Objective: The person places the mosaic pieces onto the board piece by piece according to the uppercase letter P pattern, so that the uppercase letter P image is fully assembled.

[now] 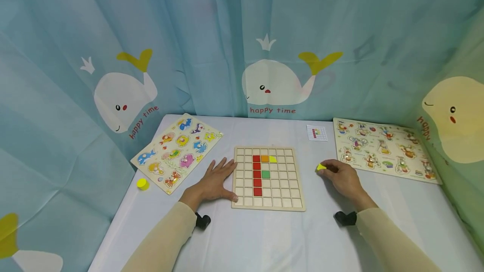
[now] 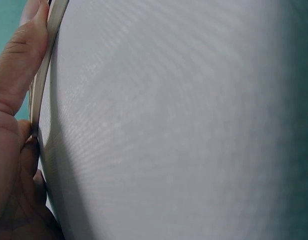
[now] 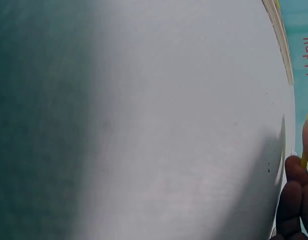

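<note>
A wooden grid board [image 1: 281, 209] lies in the middle of the table. It carries a column of several red tiles [image 1: 257, 174], with an orange tile [image 1: 265, 158], a yellow tile [image 1: 273, 159] and a green tile [image 1: 266, 174] to their right. My left hand [image 1: 215, 181] rests along the board's left edge, fingers spread and thumb near the front corner. Right of the board, my right hand [image 1: 343, 179] pinches another yellow tile [image 1: 321, 166] between thumb and fingers; its edge also shows in the right wrist view.
A small printed pattern card [image 1: 316, 133] lies behind the right hand. A sea-animal puzzle board [image 1: 177, 150] is at the left, another picture puzzle board [image 1: 385, 148] at the right. A yellow round piece [image 1: 142, 184] stands near the left edge. Whale-print curtains [image 1: 211, 74] surround the table.
</note>
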Demonstrator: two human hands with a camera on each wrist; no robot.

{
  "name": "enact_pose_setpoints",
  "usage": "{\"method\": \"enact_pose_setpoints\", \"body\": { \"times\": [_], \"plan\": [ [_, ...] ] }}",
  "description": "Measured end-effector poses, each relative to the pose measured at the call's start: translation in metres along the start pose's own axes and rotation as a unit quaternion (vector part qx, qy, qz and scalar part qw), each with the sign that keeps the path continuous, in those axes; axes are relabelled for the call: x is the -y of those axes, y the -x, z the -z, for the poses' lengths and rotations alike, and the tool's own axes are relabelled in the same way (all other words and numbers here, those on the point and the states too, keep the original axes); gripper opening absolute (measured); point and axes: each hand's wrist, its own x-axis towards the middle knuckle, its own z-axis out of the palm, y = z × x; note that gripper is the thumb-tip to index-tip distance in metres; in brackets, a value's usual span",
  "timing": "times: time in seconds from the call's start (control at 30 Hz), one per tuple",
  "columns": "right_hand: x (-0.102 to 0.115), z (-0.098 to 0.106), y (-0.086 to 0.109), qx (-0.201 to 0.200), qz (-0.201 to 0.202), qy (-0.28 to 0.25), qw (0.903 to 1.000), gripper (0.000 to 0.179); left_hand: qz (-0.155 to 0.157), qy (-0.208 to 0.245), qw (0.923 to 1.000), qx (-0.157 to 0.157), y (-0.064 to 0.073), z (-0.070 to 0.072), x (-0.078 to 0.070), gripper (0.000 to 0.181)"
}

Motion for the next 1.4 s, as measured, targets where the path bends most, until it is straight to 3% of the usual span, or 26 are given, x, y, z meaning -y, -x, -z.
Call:
{"method": "enact_pose_setpoints", "body": {
  "times": [0.23,0.47,0.67,0.8,1.0,1.17,1.4],
  "plan": [
    [0.001,-0.002,-0.001,-0.002,0.017,0.019,0.9997,0.020,-0.001,-0.001,1.0000,0.002,-0.001,0.000,0.000,0.122],
    [0.010,-0.008,-0.004,0.017,0.021,0.044,0.9987,0.043,0.000,-0.005,1.0000,0.000,0.000,0.000,0.001,0.122],
    [0.017,-0.015,-0.007,0.004,0.044,0.054,0.9976,0.029,0.003,-0.002,1.0000,-0.003,0.000,0.001,0.001,0.121],
    [0.018,-0.016,-0.006,0.009,0.037,0.040,0.9985,0.027,0.000,-0.003,1.0000,-0.003,0.000,0.001,0.000,0.121],
    [0.022,-0.016,-0.003,0.049,0.005,-0.017,0.9987,0.036,-0.003,-0.005,1.0000,-0.002,0.000,0.000,0.001,0.122],
    [0.031,-0.018,-0.001,0.075,0.022,-0.039,0.9962,0.037,-0.005,-0.006,1.0000,-0.002,-0.001,0.000,0.001,0.122],
    [0.050,-0.030,-0.002,0.075,0.053,-0.047,0.9947,0.032,-0.004,-0.009,1.0000,-0.002,-0.001,-0.001,0.002,0.123]
  ]
}}
